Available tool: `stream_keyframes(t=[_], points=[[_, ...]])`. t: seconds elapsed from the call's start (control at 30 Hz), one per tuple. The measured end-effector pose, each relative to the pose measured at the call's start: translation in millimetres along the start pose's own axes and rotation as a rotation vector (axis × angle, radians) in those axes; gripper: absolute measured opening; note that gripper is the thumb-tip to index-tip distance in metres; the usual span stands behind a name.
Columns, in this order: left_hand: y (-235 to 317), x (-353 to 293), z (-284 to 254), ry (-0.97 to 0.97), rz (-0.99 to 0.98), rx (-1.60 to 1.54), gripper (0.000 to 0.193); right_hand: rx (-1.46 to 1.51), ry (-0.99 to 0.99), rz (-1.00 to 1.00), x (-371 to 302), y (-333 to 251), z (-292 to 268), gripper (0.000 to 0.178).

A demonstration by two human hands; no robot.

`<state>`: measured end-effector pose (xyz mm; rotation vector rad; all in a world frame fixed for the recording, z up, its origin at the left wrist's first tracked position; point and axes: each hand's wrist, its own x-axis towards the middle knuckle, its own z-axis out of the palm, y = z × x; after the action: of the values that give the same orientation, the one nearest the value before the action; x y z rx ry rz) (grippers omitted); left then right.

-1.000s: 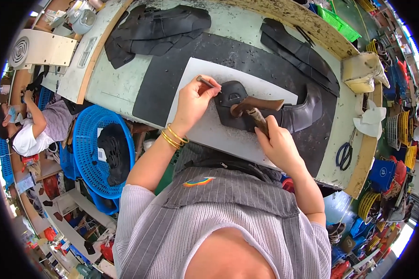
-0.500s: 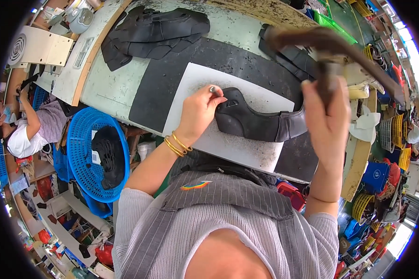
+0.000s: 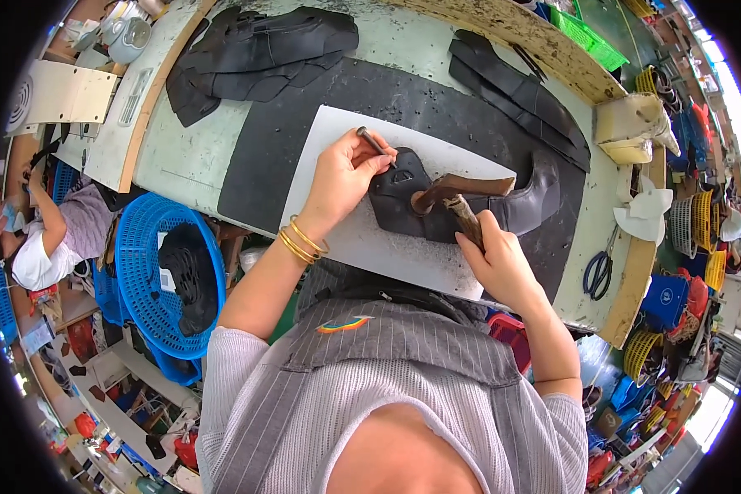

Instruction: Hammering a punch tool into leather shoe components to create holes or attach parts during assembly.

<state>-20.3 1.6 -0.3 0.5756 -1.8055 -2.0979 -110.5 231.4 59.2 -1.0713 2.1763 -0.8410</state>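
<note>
A black leather shoe upper [image 3: 403, 216] lies across a white board [image 3: 321, 177]. Pinched in my left hand [image 3: 337, 181] is a short metal punch [image 3: 370, 141], tilted, its lower tip at a small cut-out near the upper's left end. My right hand [image 3: 498, 263] is wrapped round the wooden handle of a hammer [image 3: 463, 186]. The hammer's head hangs over the middle of the upper and hides part of it; whether it touches the leather I cannot tell.
Stacked black leather pieces [image 3: 263, 49] lie far left, more leather pieces [image 3: 519, 99] far right. Under the board is a dark mat [image 3: 263, 156] strewn with scraps. Scissors [image 3: 598, 276] lie at the right edge. A blue basket [image 3: 132, 272] stands left; another person [image 3: 49, 247] sits beyond.
My right hand has brought the hammer down and left, from above the right side to over the upper. The punch in my left hand now leans with its shaft in view.
</note>
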Motion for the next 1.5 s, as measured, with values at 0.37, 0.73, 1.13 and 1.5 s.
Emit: stream_keyframes(t=[0.37,0.73,1.13,1.5], points=[[3,-10,18,0.124,0.184,0.49,0.009,-0.02,0.558,-0.276,28,-85,-76,0.02],[4,13,12,-0.042,-0.03,-0.015,0.009,-0.067,-0.053,0.07,-5,2,-22,0.023],[5,12,23,-0.055,0.178,0.451,0.011,0.039,0.593,-0.158,31,-62,-99,0.021],[22,40,4,-0.095,-0.012,0.064,0.012,-0.257,0.224,-0.134,29,11,-53,0.038]])
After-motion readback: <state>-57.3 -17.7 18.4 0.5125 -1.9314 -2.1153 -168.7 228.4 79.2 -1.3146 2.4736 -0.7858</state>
